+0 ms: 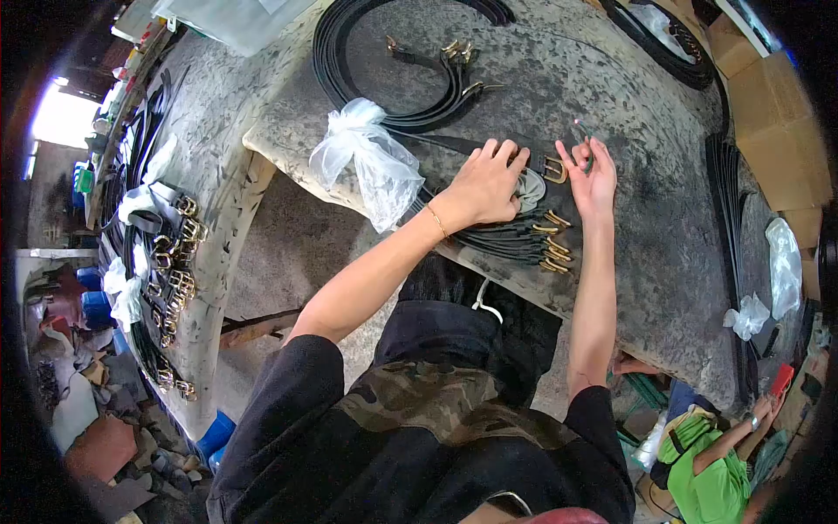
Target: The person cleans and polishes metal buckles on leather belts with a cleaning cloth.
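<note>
My left hand (484, 183) bends its fingers over a black belt (445, 142), holding it against the table. A gold buckle (555, 169) at the belt's end lies between my two hands. Beside my left fingertips is a pale grey, rounded piece (531, 189), partly hidden. A slim, dark pen-like tool with a light tip (582, 131) is pinched in my right hand (595, 179), just right of the buckle. Below my left hand lies a bundle of black belts (511, 240) with several gold buckles (555, 244).
More coiled belts (327, 52) lie at the back of the worn table (602, 79), near a clear plastic bag (367, 157). Buckled belts (175, 288) hang over the left table. Cardboard boxes (777, 122) stand right. A person in green (711, 463) works at lower right.
</note>
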Tool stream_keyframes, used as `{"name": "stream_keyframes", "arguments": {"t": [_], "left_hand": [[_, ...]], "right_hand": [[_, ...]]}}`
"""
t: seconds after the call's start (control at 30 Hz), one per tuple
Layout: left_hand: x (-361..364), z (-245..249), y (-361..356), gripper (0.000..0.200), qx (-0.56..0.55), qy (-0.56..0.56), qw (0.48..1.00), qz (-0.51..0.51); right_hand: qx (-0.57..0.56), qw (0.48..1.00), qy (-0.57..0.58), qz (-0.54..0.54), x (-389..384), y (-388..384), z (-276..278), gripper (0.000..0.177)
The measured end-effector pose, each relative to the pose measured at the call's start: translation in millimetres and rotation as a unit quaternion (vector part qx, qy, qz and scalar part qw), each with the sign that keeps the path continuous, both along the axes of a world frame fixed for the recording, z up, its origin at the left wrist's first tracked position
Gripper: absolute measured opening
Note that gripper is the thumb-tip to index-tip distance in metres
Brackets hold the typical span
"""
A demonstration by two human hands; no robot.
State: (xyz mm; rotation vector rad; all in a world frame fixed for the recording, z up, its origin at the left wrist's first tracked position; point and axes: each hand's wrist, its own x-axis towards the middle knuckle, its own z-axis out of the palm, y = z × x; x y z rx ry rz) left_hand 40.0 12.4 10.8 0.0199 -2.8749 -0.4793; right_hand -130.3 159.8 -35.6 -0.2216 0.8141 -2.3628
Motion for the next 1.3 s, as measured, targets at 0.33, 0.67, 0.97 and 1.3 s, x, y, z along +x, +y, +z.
{"name": "stream_keyframes", "arguments": {"t": [0.33, 0.67, 0.97, 1.3], "left_hand": [[0.2, 1.5, -0.4, 0.073, 0.011, -0.028, 1.000, 0.005], [-0.4, 0.9, -1.2, 0.072, 0.009, -0.028, 1.000, 0.001], [1.3, 6.1, 0.1, 0.071, 0.028, -0.037, 0.999, -0.006], [5.8, 3.5, -0.3, 0.065, 0.043, -0.002, 0.999, -0.022]], "right_hand": [[0.005, 1.000, 0.000, 0.003, 0.4, -0.2, 1.4, 0.010], [0.006, 1.000, 0.002, 0.003, 0.5, 0.0, 1.4, 0.011], [0.006, 1.000, 0.010, 0.008, 0.8, 0.5, 2.4, 0.011], [-0.001, 1.000, -0.006, 0.008, -0.8, 0.2, 0.6, 0.010]]}}
